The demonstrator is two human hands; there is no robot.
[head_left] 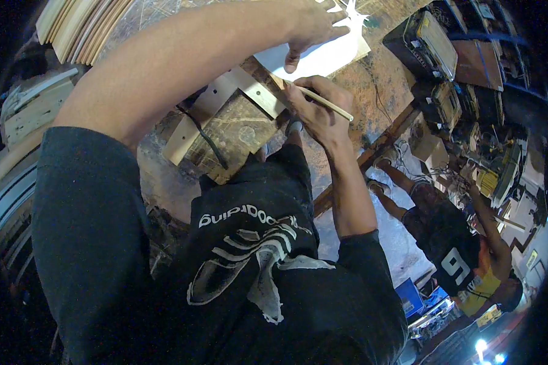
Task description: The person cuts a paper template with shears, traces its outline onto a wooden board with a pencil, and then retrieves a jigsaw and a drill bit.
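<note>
My left hand (315, 27) lies spread with fingers apart on a brightly lit white sheet (323, 58) at the top of the view. Just below it, my right hand (323, 109) is closed on a thin tan pencil (326, 103), with its tip side near the sheet's lower edge. Left of my right hand lies an angled wooden piece (259, 94) with small dark holes, flat on the worn work surface (240, 137). A black cable (208, 143) crosses beside it.
Stacked wooden strips (82, 30) stand at the upper left, with more boards (36, 112) below. Black cases (423, 45) are at the upper right. Another person (453, 243) in a dark shirt is at the right, among cluttered materials.
</note>
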